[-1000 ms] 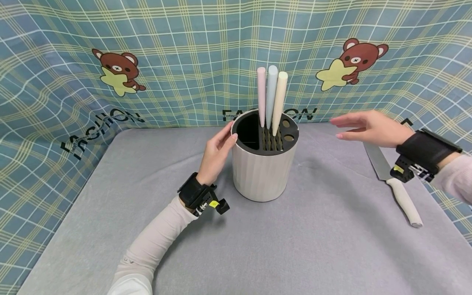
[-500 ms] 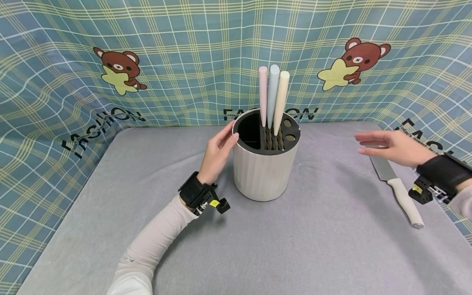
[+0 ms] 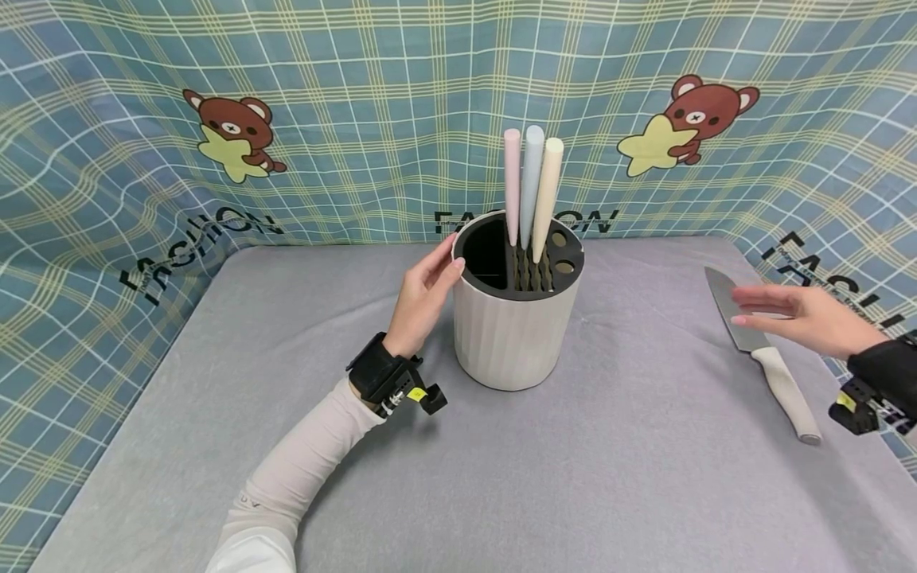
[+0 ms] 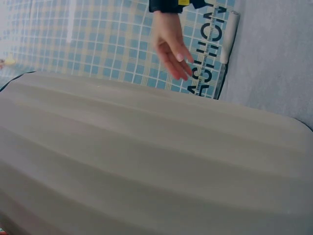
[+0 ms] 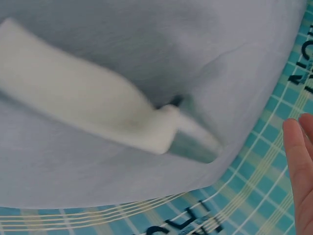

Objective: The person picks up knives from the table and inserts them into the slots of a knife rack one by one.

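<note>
My left hand rests on the left side of a ribbed white knife block, its fingers and thumb fairly straight at the rim. Three handles stand upright in the block's slots: pink, blue and cream. On the right, a knife with a white handle lies on the table, its blade pointing away. My right hand hovers beside and partly over the blade, fingers extended and holding nothing. In the right wrist view, the knife handle looms large and blurred, with my fingers at the right edge.
A grey cloth covers the table. Behind and along both sides hangs a blue checked curtain printed with bears and lettering. The block's top has a large dark opening on the left and two round holes on the right.
My right hand has moved right and toward me, lower over the knife, baring more of the blade's tip. The left hand stays at the knife block.
</note>
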The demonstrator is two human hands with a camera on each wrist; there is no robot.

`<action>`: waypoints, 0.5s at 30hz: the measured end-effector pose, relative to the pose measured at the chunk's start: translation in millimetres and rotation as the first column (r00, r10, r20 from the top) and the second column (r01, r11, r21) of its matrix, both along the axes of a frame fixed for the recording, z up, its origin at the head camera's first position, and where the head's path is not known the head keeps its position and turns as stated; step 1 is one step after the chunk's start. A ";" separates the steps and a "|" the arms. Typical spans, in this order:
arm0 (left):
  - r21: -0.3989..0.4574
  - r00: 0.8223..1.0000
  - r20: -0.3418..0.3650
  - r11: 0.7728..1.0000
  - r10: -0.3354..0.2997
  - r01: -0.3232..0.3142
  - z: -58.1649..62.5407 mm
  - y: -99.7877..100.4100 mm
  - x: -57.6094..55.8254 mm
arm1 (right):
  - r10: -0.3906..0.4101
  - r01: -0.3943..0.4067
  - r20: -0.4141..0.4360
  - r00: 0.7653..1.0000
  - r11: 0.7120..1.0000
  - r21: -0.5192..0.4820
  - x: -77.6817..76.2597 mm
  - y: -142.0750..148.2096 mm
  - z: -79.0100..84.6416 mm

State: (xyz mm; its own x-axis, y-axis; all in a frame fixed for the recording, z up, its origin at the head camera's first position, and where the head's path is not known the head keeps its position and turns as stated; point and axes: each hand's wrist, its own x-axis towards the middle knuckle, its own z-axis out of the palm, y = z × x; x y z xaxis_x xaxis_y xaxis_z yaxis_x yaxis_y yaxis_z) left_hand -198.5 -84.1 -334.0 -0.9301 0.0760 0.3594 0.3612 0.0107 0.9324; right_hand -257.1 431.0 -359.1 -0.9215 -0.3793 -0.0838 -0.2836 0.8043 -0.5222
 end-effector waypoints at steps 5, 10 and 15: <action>-0.003 1.000 -0.003 1.000 0.005 -0.005 0.9 -0.6 0.3 | 0.003 -0.003 -0.010 1.000 1.000 0.003 -27.3 61.0 -55.8; -0.001 1.000 -0.008 1.000 -0.002 0.002 1.9 -0.5 0.6 | -0.071 0.076 -0.051 0.996 0.993 0.093 -47.9 110.6 -105.5; -0.002 1.000 0.005 1.000 -0.003 0.003 1.5 -0.1 2.1 | -0.082 0.085 -0.039 0.996 0.991 0.100 -42.3 121.7 -117.9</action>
